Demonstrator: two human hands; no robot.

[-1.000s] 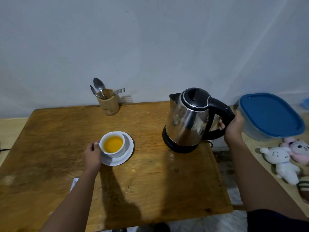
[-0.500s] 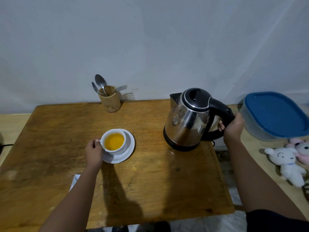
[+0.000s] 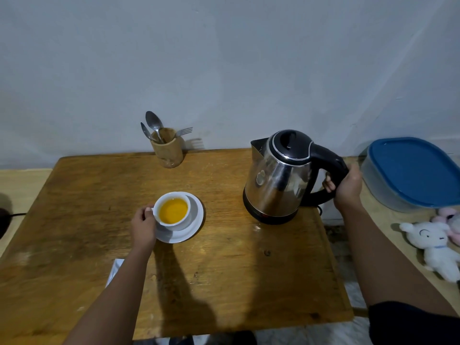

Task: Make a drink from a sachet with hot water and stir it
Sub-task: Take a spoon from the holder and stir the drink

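A white cup [image 3: 174, 212] holding orange-yellow liquid stands on a white saucer [image 3: 191, 226] left of the table's middle. My left hand [image 3: 143, 226] grips the cup at its left side. A steel kettle [image 3: 278, 180] with a black lid and base stands upright on the table to the right. My right hand [image 3: 347, 188] is wrapped around its black handle. A wooden holder [image 3: 167, 151] with two spoons and a fork stands at the back by the wall. A white sachet's corner [image 3: 115, 270] shows beside my left forearm.
The wooden table [image 3: 224, 270] ends just right of the kettle. A container with a blue lid [image 3: 413, 170] and plush toys [image 3: 433, 242] lie on a lower surface to the right. A black cable [image 3: 15, 215] lies at the far left.
Both hands keep their grips on the cup and the kettle handle. Only the camera has shifted slightly.
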